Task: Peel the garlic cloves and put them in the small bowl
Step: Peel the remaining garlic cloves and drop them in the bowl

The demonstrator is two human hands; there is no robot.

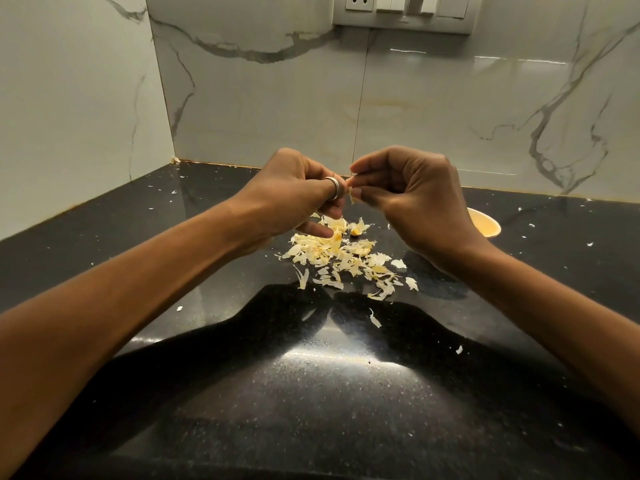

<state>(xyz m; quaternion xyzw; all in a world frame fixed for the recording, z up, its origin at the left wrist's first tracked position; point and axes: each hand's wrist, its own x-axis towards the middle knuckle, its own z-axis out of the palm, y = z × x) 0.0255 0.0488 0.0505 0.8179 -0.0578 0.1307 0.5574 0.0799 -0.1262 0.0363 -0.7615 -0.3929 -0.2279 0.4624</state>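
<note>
My left hand [294, 192], with a ring on one finger, and my right hand [412, 199] meet in the air above the counter. Between their fingertips they pinch a small garlic clove [352, 188] with pale skin hanging off it; most of the clove is hidden by the fingers. Below the hands lies a heap of garlic peels [343, 258] on the black counter, with a clove-like yellow piece [356, 231] at its far edge. The small yellowish bowl [485, 225] stands to the right, partly hidden behind my right hand; I cannot see what it holds.
The black speckled countertop [311, 393] runs into a corner of white marble walls [277, 109]. Stray bits of peel lie scattered over the counter. A switch and socket panel [405, 10] is on the back wall, high up.
</note>
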